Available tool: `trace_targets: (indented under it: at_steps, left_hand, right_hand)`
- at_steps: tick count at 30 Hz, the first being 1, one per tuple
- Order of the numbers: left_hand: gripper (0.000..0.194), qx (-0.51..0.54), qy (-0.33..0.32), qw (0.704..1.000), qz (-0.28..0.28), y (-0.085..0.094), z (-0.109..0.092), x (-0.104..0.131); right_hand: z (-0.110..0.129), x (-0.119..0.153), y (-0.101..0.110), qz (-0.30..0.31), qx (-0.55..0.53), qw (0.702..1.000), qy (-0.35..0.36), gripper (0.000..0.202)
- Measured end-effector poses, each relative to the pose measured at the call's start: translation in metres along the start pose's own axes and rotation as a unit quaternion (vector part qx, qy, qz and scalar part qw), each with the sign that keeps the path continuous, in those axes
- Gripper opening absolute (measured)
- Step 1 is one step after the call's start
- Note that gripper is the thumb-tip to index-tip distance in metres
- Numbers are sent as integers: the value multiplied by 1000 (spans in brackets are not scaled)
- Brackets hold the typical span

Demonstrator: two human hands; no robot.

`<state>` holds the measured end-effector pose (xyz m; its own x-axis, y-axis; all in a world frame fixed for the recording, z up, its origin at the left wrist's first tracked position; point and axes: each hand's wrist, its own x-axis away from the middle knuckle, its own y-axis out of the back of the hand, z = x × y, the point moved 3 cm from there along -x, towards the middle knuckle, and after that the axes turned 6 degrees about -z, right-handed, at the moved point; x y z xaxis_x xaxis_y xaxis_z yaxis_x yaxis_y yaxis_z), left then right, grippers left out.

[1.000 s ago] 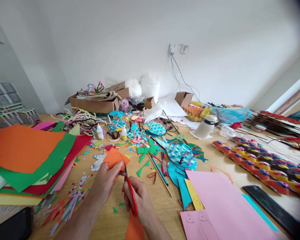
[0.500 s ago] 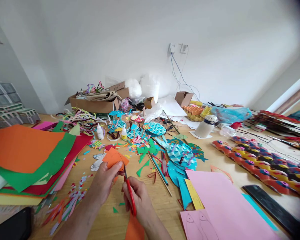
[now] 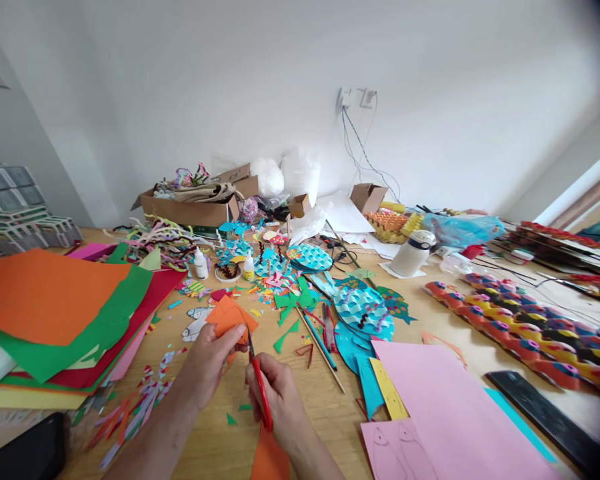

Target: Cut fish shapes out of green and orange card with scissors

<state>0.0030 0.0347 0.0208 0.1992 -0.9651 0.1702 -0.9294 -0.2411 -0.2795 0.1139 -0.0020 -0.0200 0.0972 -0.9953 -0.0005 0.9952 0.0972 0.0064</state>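
My left hand (image 3: 215, 360) pinches a small piece of orange paper (image 3: 229, 313) that bears a drawn line. Red-handled scissors (image 3: 263, 392) are gripped in my right hand (image 3: 276, 393), their blades pointing up at the right edge of that paper. Beneath my right hand lies an orange paper strip (image 3: 270, 457), partly covered by it. Just left of the held paper rest grey-and-white fish cutouts (image 3: 196, 324). Green scraps (image 3: 231, 419) are on the table between my forearms.
Coloured sheets (image 3: 55, 293) are stacked at the left above a black phone (image 3: 27, 447). Pink paper (image 3: 450, 407), blue woven fish (image 3: 363, 307) and a white bottle (image 3: 413, 253) stand or lie rightward. A cardboard box (image 3: 185, 208) is at the back.
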Motion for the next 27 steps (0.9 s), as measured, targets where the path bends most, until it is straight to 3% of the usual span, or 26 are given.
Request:
trace_targets:
  at_steps: [7, 15, 27]
  left_hand:
    - [17, -9, -20, 999, -29, 3, 0, -2]
    - [15, -19, -32, 999, -37, 4, 4, -5]
    - [14, -11, -43, 998, -50, 1, 7, -5]
  right_hand:
    - [0, 0, -2, 4, -8, 1000, -8, 39]
    - [15, 2, -4, 40, -72, 996, -38, 43]
    - [13, 2, -3, 23, -68, 997, -34, 43]
